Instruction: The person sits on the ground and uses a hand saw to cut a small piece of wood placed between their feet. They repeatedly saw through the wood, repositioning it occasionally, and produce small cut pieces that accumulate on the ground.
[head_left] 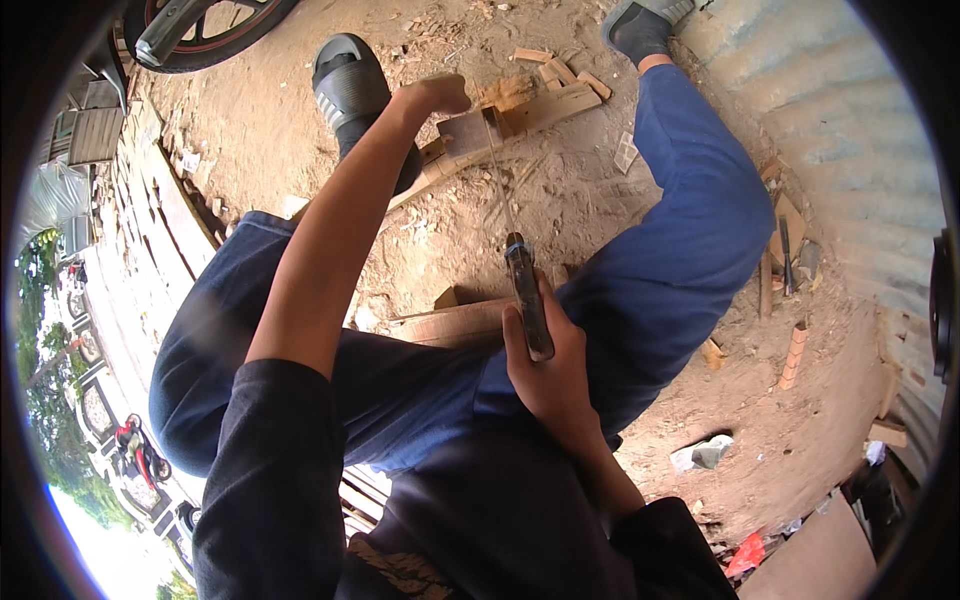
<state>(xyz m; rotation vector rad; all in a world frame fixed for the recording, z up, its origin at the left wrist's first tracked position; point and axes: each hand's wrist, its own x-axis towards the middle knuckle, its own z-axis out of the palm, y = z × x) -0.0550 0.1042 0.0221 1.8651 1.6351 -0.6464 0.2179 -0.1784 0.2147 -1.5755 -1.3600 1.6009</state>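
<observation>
My right hand (550,365) is closed round the dark handle of a handsaw (514,250), close in front of my lap. Its thin blade, seen nearly edge-on, runs away from me to a wooden block (460,136). My left hand (434,95) reaches out past my knee and grips the far left part of that block; its fingertips are partly hidden. The block lies across a longer wooden plank (555,108) on the dirt ground. My sandalled left foot (350,85) is beside the plank's left end.
Several wood offcuts (565,72) lie beyond the plank, and another wood piece (455,325) is under my legs. A dark-handled tool (786,255) lies to the right, near a corrugated metal sheet (840,150). A motorbike wheel (205,35) stands at the far left.
</observation>
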